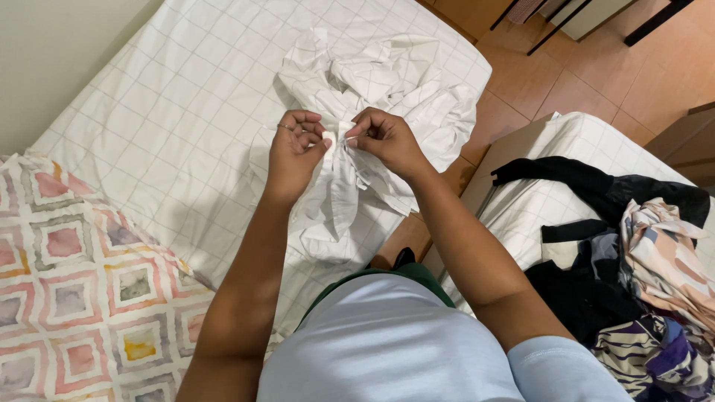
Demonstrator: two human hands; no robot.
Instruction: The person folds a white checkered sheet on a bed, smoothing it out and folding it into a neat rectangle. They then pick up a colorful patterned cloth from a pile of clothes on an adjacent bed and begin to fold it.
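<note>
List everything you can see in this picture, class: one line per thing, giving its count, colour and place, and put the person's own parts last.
White checked cloth: one, white with thin grid lines, crumpled on the bed and pinched up at one edge by both hands.
Bed sheet: one, white with grid lines, covering the bed on the left.
Patterned quilt: one, pastel squares, lower left on the bed.
Second mattress: one, white checked, on the right.
Clothes pile: one heap, black and mixed prints, on the second mattress.
Tiled floor: terracotta, upper right.
Furniture legs: several, dark, at the top edge.
Left hand: one, ring on a finger, pinching the cloth.
Right hand: one, pinching the cloth.
</note>
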